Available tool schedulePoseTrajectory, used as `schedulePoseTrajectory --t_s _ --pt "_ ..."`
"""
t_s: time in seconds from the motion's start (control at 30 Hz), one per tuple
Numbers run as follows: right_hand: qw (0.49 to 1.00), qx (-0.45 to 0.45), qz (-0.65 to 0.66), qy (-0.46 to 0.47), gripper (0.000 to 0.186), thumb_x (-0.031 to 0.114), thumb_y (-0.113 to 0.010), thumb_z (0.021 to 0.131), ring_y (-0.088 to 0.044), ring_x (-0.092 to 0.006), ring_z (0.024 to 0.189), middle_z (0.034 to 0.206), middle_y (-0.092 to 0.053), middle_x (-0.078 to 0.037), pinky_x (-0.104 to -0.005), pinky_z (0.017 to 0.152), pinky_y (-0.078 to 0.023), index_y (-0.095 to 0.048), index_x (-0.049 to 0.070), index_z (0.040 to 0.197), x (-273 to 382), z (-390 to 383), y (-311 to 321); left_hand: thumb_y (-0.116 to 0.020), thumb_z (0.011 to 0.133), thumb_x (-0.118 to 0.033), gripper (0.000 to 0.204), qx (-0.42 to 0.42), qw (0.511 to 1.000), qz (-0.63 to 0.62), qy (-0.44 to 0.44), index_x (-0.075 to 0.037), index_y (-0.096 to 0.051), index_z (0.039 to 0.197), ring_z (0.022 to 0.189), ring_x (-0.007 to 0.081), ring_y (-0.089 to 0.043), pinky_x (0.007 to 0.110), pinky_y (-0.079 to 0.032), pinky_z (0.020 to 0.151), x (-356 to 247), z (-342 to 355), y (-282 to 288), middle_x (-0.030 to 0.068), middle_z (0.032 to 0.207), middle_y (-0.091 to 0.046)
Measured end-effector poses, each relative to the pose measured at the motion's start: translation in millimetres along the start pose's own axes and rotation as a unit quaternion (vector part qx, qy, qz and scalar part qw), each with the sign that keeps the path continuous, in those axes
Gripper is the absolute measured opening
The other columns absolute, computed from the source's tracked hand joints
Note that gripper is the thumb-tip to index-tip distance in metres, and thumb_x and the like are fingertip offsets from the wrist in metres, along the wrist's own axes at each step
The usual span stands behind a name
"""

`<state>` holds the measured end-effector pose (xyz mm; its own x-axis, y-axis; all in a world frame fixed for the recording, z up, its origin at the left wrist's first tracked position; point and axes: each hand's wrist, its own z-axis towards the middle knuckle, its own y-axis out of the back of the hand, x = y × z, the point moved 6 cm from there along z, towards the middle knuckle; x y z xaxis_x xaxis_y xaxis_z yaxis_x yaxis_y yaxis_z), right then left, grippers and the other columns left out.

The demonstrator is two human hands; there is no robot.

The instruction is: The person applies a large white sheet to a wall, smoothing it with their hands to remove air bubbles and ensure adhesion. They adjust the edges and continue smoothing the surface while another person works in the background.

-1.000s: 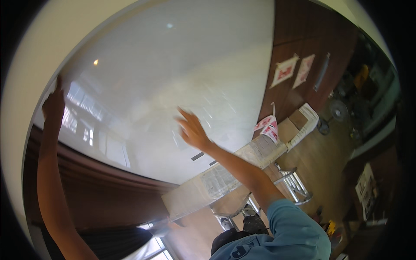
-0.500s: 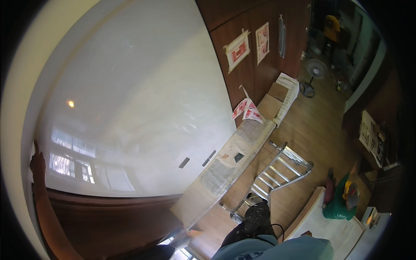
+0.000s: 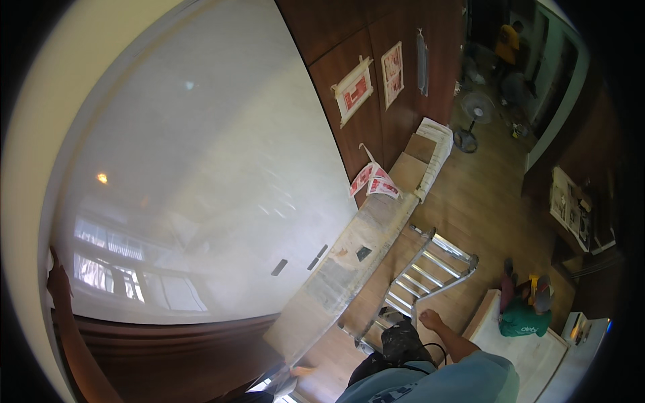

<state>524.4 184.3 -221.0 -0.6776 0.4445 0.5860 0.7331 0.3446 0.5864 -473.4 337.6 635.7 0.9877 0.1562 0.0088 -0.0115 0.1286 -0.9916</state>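
My left hand [image 3: 59, 281] is raised at the far left, against the edge where the glossy white wall panel [image 3: 201, 168] meets the cream border [image 3: 23, 221]. Its fingers are closed round a small whitish thing [image 3: 50, 260], too small to make out. Low at the right of centre, my right hand [image 3: 431, 318] hangs in front of my blue shirt, fingers curled; whatever may be in it is hidden. Just beyond it is an aluminium stepladder [image 3: 422, 274], its upper part near my dark trousers.
A ledge covered with cardboard and plastic [image 3: 329, 285] runs along the panel. Taped papers [image 3: 354, 93] hang on brown wood doors. A person in green [image 3: 524, 316] sits by a white-topped counter [image 3: 517, 363]. A standing fan [image 3: 476, 111] and other people are at the back right.
My right hand has come up into view in front of the ladder. The left hand has moved slightly down along the panel's edge. The view has shifted a little.
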Motion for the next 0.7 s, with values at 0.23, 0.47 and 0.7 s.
schedulePoseTrajectory --t_s 0.23,0.47,0.7 --pt "0.947 -0.090 0.037 0.307 0.053 0.030 -0.069 0.096 -0.058 -0.0397 0.126 0.132 -0.061 -0.024 -0.0444 0.106 -0.047 -0.055 0.000 0.138 387.9 188.7 139.6 -0.047 0.110 -0.020 0.074 -0.220 -0.455 0.858 -0.091 -0.036 -0.002 0.166 0.078 0.0376 -0.072 0.050 -0.060 0.070 -30.2 -3.0 -19.8 0.0192 0.091 -0.072" --pt "0.669 -0.407 0.157 0.601 0.060 0.014 -0.065 0.092 -0.048 -0.0427 0.136 0.144 -0.051 -0.029 -0.0456 0.116 -0.039 -0.046 -0.005 0.145 859.9 182.1 411.3 -0.047 0.109 -0.019 0.071 -0.219 -0.441 0.863 -0.116 -0.032 -0.008 0.167 0.079 0.0383 -0.072 0.048 -0.059 0.073 -23.7 -15.7 -16.6 0.0207 0.087 -0.071" --pt "0.740 -0.489 0.115 0.448 0.072 0.020 -0.064 0.086 -0.041 -0.0448 0.142 0.155 -0.043 -0.022 -0.0543 0.115 -0.040 -0.040 -0.004 0.150 1045.5 197.3 524.8 -0.056 0.106 -0.020 0.071 -0.248 -0.449 0.852 -0.106 -0.032 -0.018 0.165 0.087 0.0310 -0.072 0.044 -0.059 0.077 -42.9 -22.6 -19.6 0.0132 0.100 -0.072"
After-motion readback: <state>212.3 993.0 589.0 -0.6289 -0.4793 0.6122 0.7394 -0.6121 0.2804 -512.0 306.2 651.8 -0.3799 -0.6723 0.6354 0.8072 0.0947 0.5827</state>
